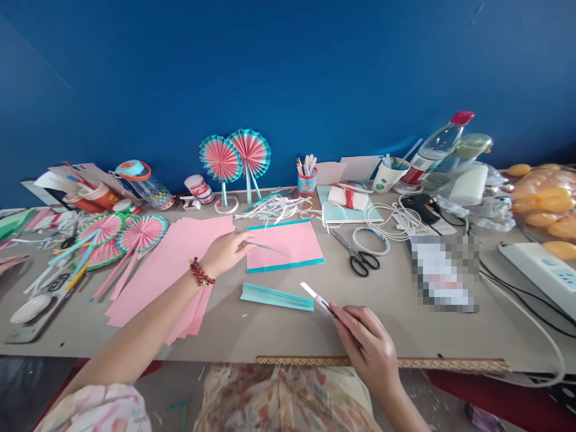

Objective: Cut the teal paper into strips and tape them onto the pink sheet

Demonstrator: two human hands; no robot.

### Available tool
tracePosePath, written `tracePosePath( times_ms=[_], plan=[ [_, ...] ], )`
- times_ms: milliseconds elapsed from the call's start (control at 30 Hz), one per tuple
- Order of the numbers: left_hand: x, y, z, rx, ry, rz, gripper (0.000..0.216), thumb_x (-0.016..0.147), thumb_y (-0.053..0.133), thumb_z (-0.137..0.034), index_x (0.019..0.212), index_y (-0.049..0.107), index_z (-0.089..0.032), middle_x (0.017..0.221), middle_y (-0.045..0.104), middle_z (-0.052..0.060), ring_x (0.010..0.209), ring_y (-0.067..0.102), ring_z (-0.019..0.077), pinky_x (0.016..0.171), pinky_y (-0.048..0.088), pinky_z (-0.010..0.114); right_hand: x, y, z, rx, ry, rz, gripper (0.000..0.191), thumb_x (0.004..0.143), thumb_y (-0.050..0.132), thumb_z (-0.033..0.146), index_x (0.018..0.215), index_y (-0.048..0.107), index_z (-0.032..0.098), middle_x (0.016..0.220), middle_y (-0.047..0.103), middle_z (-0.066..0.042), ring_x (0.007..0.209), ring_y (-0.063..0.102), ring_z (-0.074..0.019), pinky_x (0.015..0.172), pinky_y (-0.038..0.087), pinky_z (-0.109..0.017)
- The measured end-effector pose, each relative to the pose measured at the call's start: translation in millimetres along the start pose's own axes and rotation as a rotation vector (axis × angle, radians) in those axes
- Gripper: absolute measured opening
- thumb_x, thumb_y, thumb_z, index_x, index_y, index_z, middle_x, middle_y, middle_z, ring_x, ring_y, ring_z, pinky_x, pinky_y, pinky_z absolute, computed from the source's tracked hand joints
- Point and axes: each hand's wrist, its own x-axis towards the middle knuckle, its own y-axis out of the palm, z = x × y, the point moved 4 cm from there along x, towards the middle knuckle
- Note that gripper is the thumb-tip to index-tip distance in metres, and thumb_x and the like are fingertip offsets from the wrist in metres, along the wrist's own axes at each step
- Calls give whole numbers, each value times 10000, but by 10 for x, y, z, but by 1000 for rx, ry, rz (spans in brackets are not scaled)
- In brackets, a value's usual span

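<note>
My left hand (229,251), with a beaded bracelet at the wrist, pinches one end of a thin greyish-teal strip (267,246). The strip reaches over a pink sheet (284,245) with teal bands along its top and bottom edges. My right hand (366,342) is closed around a utility knife (324,305), its pale blade out and pointing up and left. Just left of the blade lies a teal paper (276,296) with parallel creases, apart from both hands. A stack of plain pink sheets (180,258) lies under and beside my left forearm.
Scissors (359,259) and a tape roll (371,241) lie to the right, near a glue gun (422,207) and cables. Two folded paper fans (249,155) stand against the blue wall. A power strip (544,270) sits far right; more fans (141,234) lie left.
</note>
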Motion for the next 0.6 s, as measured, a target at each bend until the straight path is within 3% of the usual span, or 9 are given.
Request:
tracePosePath(
  times_ms=[100, 167, 300, 400, 500, 600],
  plan=[
    [-67, -2, -93, 75, 36, -84, 314, 946, 540, -322, 1224, 605, -192, 1270, 613, 125, 1208, 544, 290, 1068, 409, 467, 17, -15, 11, 1, 7, -16, 441, 915, 565, 91, 1312, 626, 273, 928, 628, -64, 770, 601, -165, 695, 509, -301],
    [-216, 51, -263, 122, 174, -90, 283, 952, 553, -351, 1188, 611, -204, 1248, 604, 113, 1196, 538, 278, 1066, 416, 459, 26, -23, 12, 6, 16, -25, 430, 918, 563, 103, 1304, 635, 278, 924, 637, -64, 760, 607, -167, 687, 511, -300],
    [-563, 344, -527, 64, 393, 191, 457, 899, 656, -465, 1268, 559, -212, 1239, 613, 106, 1176, 554, 275, 1039, 447, 438, 18, -13, -5, 10, 37, -27, 433, 914, 569, 101, 1304, 637, 276, 926, 634, -63, 765, 605, -169, 698, 511, -305],
    [-647, 464, -540, 83, 371, 224, 280, 978, 545, -289, 1243, 568, -201, 1193, 635, 97, 1133, 575, 251, 1014, 456, 425, 2, 7, -16, 10, 42, -14, 440, 909, 576, 88, 1304, 634, 273, 940, 630, -65, 788, 604, -169, 715, 510, -308],
    [-576, 387, -522, 75, 355, 226, 236, 958, 446, -111, 1080, 626, -201, 1058, 654, 57, 1023, 591, 203, 987, 458, 382, -1, 7, -15, 10, 36, -19, 437, 907, 576, 80, 1297, 636, 267, 942, 630, -66, 792, 605, -170, 713, 510, -306],
    [-455, 166, -571, 130, 398, 228, 218, 861, 489, -52, 893, 636, -209, 937, 629, 29, 973, 575, 196, 1029, 428, 413, 6, -7, -11, 4, 36, -35, 426, 906, 575, 82, 1285, 641, 264, 936, 629, -64, 789, 605, -173, 697, 509, -302]
  ],
)
